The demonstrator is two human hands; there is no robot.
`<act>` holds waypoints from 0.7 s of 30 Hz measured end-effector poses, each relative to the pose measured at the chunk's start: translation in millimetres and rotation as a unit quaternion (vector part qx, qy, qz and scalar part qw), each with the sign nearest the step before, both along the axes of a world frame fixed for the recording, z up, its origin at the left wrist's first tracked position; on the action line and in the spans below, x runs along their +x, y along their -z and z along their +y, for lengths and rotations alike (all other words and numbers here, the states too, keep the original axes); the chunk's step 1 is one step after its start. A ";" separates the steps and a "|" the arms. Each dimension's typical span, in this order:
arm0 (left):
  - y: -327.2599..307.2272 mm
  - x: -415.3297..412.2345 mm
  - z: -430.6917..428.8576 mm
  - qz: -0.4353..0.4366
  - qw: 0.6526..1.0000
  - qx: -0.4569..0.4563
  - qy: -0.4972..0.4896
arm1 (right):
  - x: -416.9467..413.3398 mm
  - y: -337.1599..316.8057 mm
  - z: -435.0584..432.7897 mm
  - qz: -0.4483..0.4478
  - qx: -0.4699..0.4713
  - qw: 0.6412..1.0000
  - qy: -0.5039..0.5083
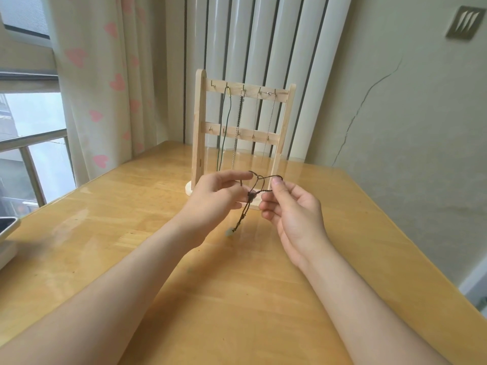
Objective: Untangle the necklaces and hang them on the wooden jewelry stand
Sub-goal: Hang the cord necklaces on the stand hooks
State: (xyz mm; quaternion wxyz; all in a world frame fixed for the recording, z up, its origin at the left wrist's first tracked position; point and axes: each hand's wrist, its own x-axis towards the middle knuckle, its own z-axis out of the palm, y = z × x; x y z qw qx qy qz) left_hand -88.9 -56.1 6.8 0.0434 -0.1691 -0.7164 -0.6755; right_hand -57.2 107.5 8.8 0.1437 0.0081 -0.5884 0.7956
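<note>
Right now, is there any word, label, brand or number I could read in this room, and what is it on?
No letters or numbers can be read anywhere.
Wall plate: three slanted pale stripes, a mark only, no words.
Curtain: pink hearts, a pattern, no text.
Wooden jewelry stand and dark cord necklace: no label shows.

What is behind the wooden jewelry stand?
White vertical radiator panels show through the wooden jewelry stand. Its posts, rails and hanging necklaces cover strips of them; the left hand and right hand hide what lies behind its base.
</note>
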 end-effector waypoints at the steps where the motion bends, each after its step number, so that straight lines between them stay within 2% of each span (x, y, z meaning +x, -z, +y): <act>1: -1.1 0.8 -0.8 -0.001 1.000 0.009 0.005 | 0.6 -1.0 0.1 -0.003 -0.014 1.000 0.004; 6: -2.0 4.7 0.5 0.016 1.000 -0.007 -0.006 | 0.8 -5.4 2.8 -0.001 -0.083 0.997 -0.002; 8: -1.5 4.0 0.3 0.014 1.000 0.003 -0.009 | 0.8 -6.5 4.6 0.011 -0.081 0.997 0.003; 9: -1.3 3.8 -0.1 0.013 1.000 0.011 -0.014 | 0.9 -6.3 5.5 0.023 -0.050 0.998 0.016; 11: -1.6 3.4 -0.8 0.013 0.999 0.023 -0.026 | -0.6 -3.5 7.4 0.066 0.083 0.992 0.064; 14: -2.2 4.1 -0.3 0.015 0.999 0.024 -0.039 | -4.0 6.1 6.5 0.106 0.303 0.938 0.130; 16: -2.0 4.6 -0.1 0.025 0.998 0.004 -0.051 | -2.2 10.6 3.4 0.099 0.358 0.919 0.136; 21: 0.0 4.2 -0.1 0.075 0.994 -0.055 -0.062 | -2.7 12.5 3.9 0.103 0.385 0.906 0.143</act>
